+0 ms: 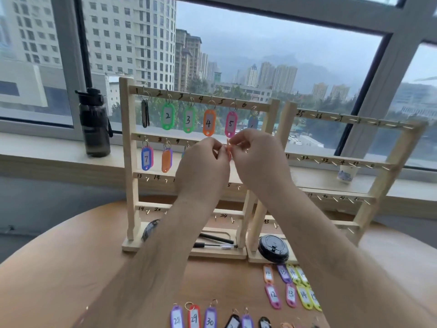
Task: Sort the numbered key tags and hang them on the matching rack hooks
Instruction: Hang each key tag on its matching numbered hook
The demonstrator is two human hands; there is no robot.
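Hands: left hand (203, 164), right hand (257, 157) both pinch orange key tag (228, 149) at fingertips; tag between them, long axis roughly upright, equally near both. Rack (128, 162) second row directly behind hands, target hook hidden. Loose tags (273, 295) on surface (59, 268) below right hand.

Soft grey overcast daylight through the wide metal-framed window (236, 31), backlit pale wooden peg racks (198, 100), faint shadows on the round brown wooden desk (59, 268), wide-angle bowing at edges, slight blur throughout
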